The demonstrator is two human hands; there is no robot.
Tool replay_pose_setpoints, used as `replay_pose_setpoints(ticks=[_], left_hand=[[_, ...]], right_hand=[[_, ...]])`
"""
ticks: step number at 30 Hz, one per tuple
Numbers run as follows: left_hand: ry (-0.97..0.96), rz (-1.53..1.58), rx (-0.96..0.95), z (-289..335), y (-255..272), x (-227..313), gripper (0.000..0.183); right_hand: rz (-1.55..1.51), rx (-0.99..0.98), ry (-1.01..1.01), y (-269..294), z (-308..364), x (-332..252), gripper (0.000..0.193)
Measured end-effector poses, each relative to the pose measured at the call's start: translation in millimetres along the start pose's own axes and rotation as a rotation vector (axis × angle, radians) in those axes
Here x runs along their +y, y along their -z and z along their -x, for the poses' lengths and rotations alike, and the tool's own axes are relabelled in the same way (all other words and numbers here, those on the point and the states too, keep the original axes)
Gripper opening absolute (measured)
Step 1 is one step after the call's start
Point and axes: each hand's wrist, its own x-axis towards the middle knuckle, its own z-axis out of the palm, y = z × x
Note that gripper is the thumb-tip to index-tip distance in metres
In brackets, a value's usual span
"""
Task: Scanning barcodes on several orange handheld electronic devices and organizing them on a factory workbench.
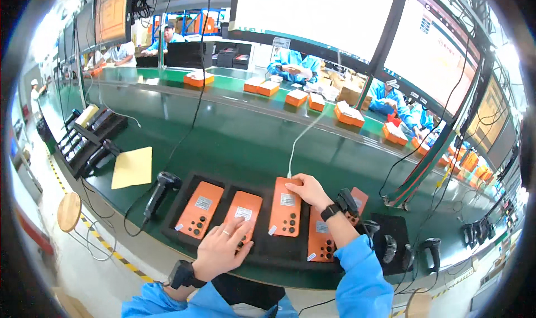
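Several orange smartphones lie back side up in a black foam tray (268,254), each with a white label and black camera lenses. My left hand (220,251) rests over the second phone (244,203), its fingers spread across the lower half and hiding most of the lenses. At the third phone (283,209), my right hand (308,190) grips the upper right edge, thumb on the back. A white cable (292,150) runs into that phone's top end. The leftmost phone (201,209) lies untouched. Below my right forearm is another phone (320,242), partly covered.
A handheld scanner (161,195) lies left of the tray, near a yellow sheet (132,168) and a black rack (84,142). Another scanner (431,254) stands at right. Orange boxes (349,114) line the conveyor beyond; co-workers in blue sit behind. Monitors (318,16) hang overhead.
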Motion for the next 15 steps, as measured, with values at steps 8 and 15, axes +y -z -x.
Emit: replay_pose_setpoints(ticks=[8,15], left_hand=[[-0.066,-0.008,-0.010,-3.1,-7.1,-6.0,0.039],[-0.096,-0.012,-0.256,-1.2,10.6,-1.8,0.036]], right_hand=[[0.334,0.079,0.037,-4.5,20.3,-4.9,0.054],[0.383,0.087,0.055,-8.4,22.6,-0.9,0.052]])
